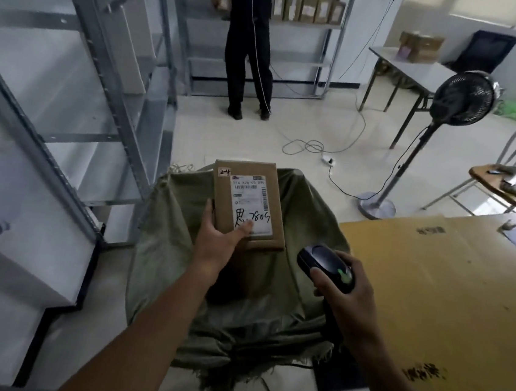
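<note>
My left hand (pixel 219 234) grips a flat brown cardboard parcel (pixel 248 199) by its near left corner, thumb on top of its white shipping label with handwritten marks. The parcel is held level above an open green woven sack (pixel 179 269). My right hand (pixel 346 295) holds a black barcode scanner (pixel 326 264) by its handle, the scanner head pointing toward the parcel, a green light showing on it.
Grey metal shelving (pixel 80 87) stands on the left. A flattened yellow cardboard sheet (pixel 449 304) lies on the right. A person in dark clothes (pixel 250 41) stands at far shelves with boxes. A standing fan (pixel 449 120), chair (pixel 503 186), table (pixel 416 72) and floor cables (pixel 313 143) are beyond.
</note>
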{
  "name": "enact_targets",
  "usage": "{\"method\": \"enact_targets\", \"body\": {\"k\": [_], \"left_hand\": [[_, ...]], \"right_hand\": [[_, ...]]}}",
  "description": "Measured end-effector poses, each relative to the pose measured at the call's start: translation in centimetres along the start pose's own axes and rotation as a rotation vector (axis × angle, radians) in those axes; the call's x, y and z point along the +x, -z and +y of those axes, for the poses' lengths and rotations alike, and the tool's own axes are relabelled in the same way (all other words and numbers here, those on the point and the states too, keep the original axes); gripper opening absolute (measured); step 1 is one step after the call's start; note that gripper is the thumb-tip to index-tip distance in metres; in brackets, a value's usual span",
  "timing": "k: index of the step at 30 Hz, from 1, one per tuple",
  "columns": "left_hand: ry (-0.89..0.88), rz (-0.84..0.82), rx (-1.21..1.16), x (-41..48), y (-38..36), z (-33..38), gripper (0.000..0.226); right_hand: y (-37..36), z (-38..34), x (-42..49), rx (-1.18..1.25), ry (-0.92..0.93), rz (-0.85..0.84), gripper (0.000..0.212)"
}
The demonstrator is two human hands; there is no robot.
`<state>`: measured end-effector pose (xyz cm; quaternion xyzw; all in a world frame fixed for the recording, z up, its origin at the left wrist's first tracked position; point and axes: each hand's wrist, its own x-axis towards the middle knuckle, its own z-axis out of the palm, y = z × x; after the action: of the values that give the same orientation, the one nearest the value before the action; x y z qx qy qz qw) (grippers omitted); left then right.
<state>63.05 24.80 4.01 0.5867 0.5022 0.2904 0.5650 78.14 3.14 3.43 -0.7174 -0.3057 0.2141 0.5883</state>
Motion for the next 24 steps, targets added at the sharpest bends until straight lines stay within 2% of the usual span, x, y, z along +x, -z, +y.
{"method": "enact_targets", "body": {"k": [8, 15, 19, 24], "left_hand": [[0.061, 0.034, 0.305, 1.8, -2.0, -3.1, 0.078], [-0.124, 0.048, 0.861, -2.2, -0.3, -5.7, 0.07], [-0.125, 0.113, 0.967, -4.9, 2.4, -5.9, 0.069], [-0.04, 0.247, 0.999, -9.0, 7.3, -7.3, 0.071]], "right_hand": [[0.1, 0.8, 1.8, 0.009, -0.008, -0.148, 0.053], [-2.8, 0.6, 2.5, 0.015, -0.028, -0.319, 0.055], [-5.4, -0.2, 2.5, 0.034, -0.014, -0.405, 0.053], [-9.5, -1.5, 0.7, 0.042, 0.021, -0.557, 0.055]]}}
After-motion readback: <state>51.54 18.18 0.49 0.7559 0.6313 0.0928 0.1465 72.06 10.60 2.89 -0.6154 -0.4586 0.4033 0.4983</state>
